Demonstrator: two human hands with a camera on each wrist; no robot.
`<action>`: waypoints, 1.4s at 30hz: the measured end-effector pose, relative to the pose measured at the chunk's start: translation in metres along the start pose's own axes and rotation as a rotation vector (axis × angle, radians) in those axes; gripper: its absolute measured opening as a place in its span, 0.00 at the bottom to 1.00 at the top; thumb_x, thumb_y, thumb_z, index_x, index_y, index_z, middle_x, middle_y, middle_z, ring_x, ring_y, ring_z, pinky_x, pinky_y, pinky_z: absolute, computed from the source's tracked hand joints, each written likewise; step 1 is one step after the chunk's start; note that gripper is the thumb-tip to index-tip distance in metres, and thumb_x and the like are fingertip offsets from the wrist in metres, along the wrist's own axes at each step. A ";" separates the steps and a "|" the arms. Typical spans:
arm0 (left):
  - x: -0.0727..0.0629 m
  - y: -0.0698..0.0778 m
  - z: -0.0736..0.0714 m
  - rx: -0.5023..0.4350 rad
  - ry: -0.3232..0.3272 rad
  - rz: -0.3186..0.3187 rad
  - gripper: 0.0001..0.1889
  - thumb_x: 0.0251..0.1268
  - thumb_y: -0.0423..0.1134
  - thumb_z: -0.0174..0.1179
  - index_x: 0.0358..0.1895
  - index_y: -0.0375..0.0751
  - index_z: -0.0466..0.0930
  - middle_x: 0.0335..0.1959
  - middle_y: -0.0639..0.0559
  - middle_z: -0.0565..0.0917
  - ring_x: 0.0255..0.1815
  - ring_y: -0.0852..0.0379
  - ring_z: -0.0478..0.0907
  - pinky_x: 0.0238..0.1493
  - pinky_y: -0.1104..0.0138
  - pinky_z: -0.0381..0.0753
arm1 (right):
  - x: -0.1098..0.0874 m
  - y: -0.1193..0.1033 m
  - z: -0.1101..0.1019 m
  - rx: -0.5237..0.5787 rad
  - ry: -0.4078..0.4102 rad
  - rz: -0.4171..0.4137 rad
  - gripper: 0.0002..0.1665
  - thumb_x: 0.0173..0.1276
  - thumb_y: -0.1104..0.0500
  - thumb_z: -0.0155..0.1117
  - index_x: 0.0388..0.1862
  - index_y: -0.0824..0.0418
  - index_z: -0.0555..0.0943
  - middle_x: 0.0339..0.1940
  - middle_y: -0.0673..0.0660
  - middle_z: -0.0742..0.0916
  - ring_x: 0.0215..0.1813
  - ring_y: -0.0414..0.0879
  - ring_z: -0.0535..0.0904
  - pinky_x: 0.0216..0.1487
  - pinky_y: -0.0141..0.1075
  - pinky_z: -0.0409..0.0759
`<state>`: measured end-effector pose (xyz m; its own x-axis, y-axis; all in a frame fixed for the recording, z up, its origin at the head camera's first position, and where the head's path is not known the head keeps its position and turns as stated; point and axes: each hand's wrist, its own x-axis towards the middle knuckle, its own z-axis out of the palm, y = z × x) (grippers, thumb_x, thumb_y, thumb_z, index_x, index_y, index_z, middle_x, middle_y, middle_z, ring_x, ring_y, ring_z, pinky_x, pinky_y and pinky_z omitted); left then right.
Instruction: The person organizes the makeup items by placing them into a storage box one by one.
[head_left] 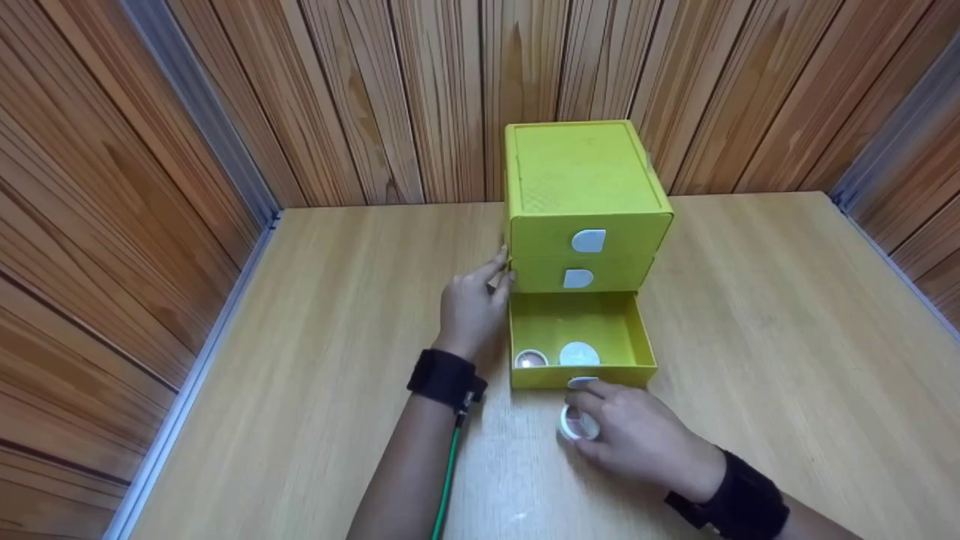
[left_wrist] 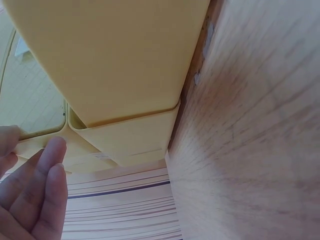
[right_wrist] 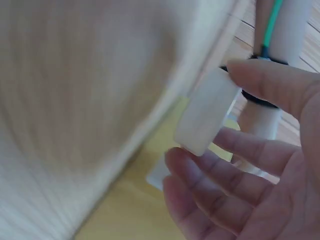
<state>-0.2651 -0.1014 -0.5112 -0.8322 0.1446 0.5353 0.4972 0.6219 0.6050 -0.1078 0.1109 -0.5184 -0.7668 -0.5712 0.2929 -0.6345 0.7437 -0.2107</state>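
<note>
A lime-yellow drawer unit point(head_left: 589, 169) stands on the table with its bottom drawer point(head_left: 583, 377) pulled out and the two upper ones closed. My left hand point(head_left: 474, 307) touches the unit's left side near the front edge, its other fingers point(left_wrist: 50, 190) loosely bent in the left wrist view. Between thumb and fingers, my right hand point(head_left: 637, 435) holds a small round white container point(right_wrist: 207, 112) with a pinkish-brown face, just in front of the drawer. Its fingertips overlap the drawer's white handle point(head_left: 582, 382). Inside the drawer lie a white disc point(head_left: 579, 353) and a white-rimmed round piece point(head_left: 531, 359).
White handles mark the top drawer point(head_left: 589, 241) and the middle drawer point(head_left: 578, 278). Wood-patterned panels point(head_left: 442, 97) rise behind the table point(head_left: 360, 315) and at both sides. A green cable point(head_left: 448, 476) runs along the left forearm from its black wrist strap point(head_left: 444, 380).
</note>
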 end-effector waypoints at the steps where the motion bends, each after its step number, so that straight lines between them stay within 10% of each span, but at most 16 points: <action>1: 0.000 0.000 0.000 0.001 -0.003 -0.004 0.20 0.67 0.42 0.63 0.61 0.46 0.77 0.47 0.47 0.85 0.06 0.65 0.61 0.08 0.73 0.66 | 0.001 0.001 -0.003 0.018 0.012 0.015 0.24 0.50 0.52 0.76 0.46 0.59 0.83 0.44 0.53 0.85 0.38 0.46 0.83 0.35 0.39 0.84; 11: 0.001 0.002 -0.001 -0.010 -0.011 -0.017 0.20 0.67 0.43 0.62 0.61 0.46 0.77 0.49 0.47 0.84 0.07 0.63 0.60 0.10 0.72 0.68 | 0.010 0.013 -0.036 0.164 0.087 0.161 0.27 0.52 0.57 0.76 0.50 0.60 0.78 0.42 0.49 0.82 0.38 0.41 0.81 0.36 0.31 0.83; 22: -0.004 -0.005 -0.005 -0.010 0.004 -0.019 0.20 0.67 0.42 0.63 0.60 0.44 0.77 0.52 0.46 0.82 0.04 0.65 0.57 0.07 0.72 0.65 | 0.033 0.049 -0.032 0.026 0.259 0.166 0.25 0.55 0.58 0.76 0.52 0.61 0.82 0.43 0.56 0.82 0.41 0.50 0.81 0.36 0.44 0.83; 42: 0.000 0.002 -0.001 -0.029 -0.018 -0.035 0.20 0.67 0.43 0.63 0.61 0.45 0.76 0.53 0.47 0.81 0.05 0.63 0.62 0.08 0.72 0.67 | 0.046 0.077 -0.028 -0.062 -0.048 0.345 0.19 0.46 0.51 0.79 0.35 0.58 0.84 0.29 0.49 0.83 0.36 0.53 0.74 0.34 0.48 0.70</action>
<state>-0.2637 -0.1014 -0.5092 -0.8534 0.1367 0.5031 0.4743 0.6043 0.6403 -0.1896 0.1513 -0.4954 -0.9397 -0.2968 0.1699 -0.3309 0.9145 -0.2327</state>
